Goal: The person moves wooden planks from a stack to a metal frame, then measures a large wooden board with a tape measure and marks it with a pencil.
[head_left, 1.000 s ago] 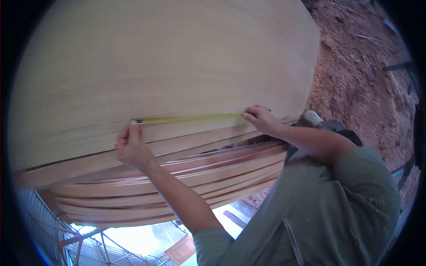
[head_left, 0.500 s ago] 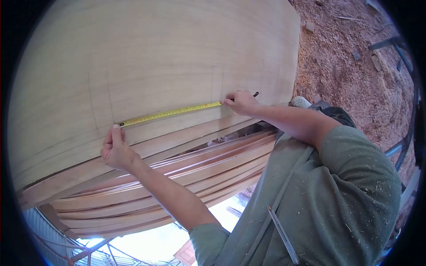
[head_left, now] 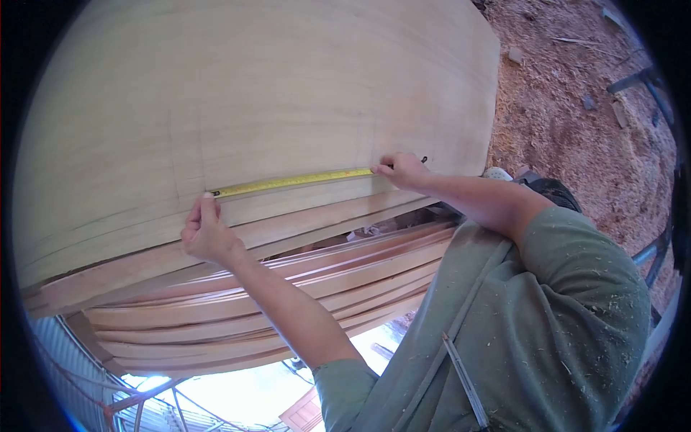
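A yellow tape measure (head_left: 295,181) is stretched along the near edge of a wide, pale wooden board (head_left: 288,86). My left hand (head_left: 209,234) pinches its dark end tab between thumb and fingers, at the left near a pencil line. My right hand (head_left: 404,173) closes around the tape measure at the other end, and its fingers hide most of the case. A small dark piece sticks out beyond that hand. Faint pencil lines run across the board near both hands.
Long wooden strips (head_left: 281,299) lie stacked below the board's near edge. Wood shavings (head_left: 568,108) cover the ground at the right, with a metal frame (head_left: 651,93) beyond. A pen (head_left: 466,381) hangs on my green shirt (head_left: 533,324). Corrugated metal sheeting (head_left: 61,360) stands lower left.
The view has shifted slightly, so the board, the pencil lines and both hands appear farther right. Both hands keep their hold on the stretched tape measure.
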Demonstrator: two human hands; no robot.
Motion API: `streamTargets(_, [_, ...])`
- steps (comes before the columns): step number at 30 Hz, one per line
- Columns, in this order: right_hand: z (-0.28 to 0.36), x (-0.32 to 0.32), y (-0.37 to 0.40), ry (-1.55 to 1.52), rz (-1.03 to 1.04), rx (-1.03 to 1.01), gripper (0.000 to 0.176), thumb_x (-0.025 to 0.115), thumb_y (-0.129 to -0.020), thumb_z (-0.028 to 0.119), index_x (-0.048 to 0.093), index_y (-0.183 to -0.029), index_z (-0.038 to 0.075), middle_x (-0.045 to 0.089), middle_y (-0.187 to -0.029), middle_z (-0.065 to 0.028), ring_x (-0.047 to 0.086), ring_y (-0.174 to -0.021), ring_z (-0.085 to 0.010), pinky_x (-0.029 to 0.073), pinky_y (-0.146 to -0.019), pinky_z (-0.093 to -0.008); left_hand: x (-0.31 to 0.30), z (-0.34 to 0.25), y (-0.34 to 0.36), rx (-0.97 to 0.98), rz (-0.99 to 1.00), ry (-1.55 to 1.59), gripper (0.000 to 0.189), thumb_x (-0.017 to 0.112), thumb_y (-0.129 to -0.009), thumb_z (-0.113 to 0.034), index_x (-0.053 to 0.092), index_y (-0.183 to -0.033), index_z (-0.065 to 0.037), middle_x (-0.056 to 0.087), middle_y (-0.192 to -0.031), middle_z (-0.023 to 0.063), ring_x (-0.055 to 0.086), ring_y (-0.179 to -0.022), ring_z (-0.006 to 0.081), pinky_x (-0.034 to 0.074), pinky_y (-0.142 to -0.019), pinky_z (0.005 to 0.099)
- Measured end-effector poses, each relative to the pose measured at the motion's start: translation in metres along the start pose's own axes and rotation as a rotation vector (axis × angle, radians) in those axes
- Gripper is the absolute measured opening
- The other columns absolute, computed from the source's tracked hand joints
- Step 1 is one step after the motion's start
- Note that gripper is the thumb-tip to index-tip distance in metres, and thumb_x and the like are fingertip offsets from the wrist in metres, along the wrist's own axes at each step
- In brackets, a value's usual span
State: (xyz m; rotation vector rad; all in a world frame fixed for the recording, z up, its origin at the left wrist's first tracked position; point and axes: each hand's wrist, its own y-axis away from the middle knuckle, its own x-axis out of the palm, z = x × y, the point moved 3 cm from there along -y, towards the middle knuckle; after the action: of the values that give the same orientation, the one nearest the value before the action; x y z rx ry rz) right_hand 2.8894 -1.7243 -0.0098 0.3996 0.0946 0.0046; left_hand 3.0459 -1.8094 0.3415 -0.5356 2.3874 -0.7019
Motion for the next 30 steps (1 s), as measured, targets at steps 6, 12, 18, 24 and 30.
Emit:
streamTargets(6, [-0.029, 0.004, -0.007, -0.082, -0.021, -0.124, 0.037, 0.056, -0.090, 0.042, 0.068, -0.101, 0.009, 0.066, -0.088, -0.0168, 0.062, -0.084, -0.0327, 0.047, -0.074, -0.0424, 0.000, 0.002, 0.000, 0.042, -0.001, -0.010, 0.014, 0.073, -0.078, -0.002, 0.066, -0.084, 0.008, 0.067, -0.078, 0.0111, 0.063, -0.066, 0.0130, 0.055, -0.061, 0.0230])
streamTargets(12, [-0.076, 0.004, -0.015, -0.113, -0.053, -0.306, 0.034, 0.055, -0.092, 0.037, 0.067, -0.097, 0.006, 0.061, -0.085, -0.0171, 0.060, -0.081, -0.0312, 0.046, -0.074, -0.0409, 0.001, 0.000, 0.001, 0.040, 0.016, -0.062, 0.014, 0.071, -0.080, -0.002, 0.065, -0.089, 0.008, 0.067, -0.079, 0.0109, 0.064, -0.069, 0.0140, 0.055, -0.063, 0.0225])
streamTargets(18, [-0.059, 0.002, -0.011, -0.008, -0.007, -0.269, 0.033, 0.055, -0.092, 0.036, 0.068, -0.098, 0.006, 0.061, -0.089, -0.0191, 0.058, -0.086, -0.0337, 0.046, -0.076, -0.0419, 0.001, 0.007, 0.010, 0.135, 0.052, -0.079, 0.026, 0.071, -0.081, -0.002, 0.059, -0.102, 0.007, 0.066, -0.086, 0.0126, 0.065, -0.078, 0.0175, 0.055, -0.072, 0.0248])
streamTargets(24, [-0.053, 0.007, -0.013, 0.012, -0.079, -0.268, 0.032, 0.055, -0.092, 0.035, 0.068, -0.097, 0.006, 0.062, -0.088, -0.0192, 0.059, -0.085, -0.0348, 0.047, -0.077, -0.0422, 0.011, -0.001, 0.026, 0.217, 0.048, -0.149, 0.042, 0.073, -0.078, 0.000, 0.052, -0.114, 0.006, 0.062, -0.099, 0.0153, 0.064, -0.089, 0.0202, 0.056, -0.075, 0.0270])
streamTargets(30, [-0.044, 0.005, -0.005, -0.089, -0.064, -0.221, 0.031, 0.056, -0.092, 0.033, 0.068, -0.097, 0.005, 0.062, -0.087, -0.0195, 0.060, -0.086, -0.0346, 0.047, -0.076, -0.0421, 0.014, -0.005, 0.027, 0.262, 0.029, -0.232, 0.043, 0.073, -0.077, 0.000, 0.051, -0.113, 0.007, 0.058, -0.109, 0.0154, 0.064, -0.088, 0.0219, 0.058, -0.075, 0.0285])
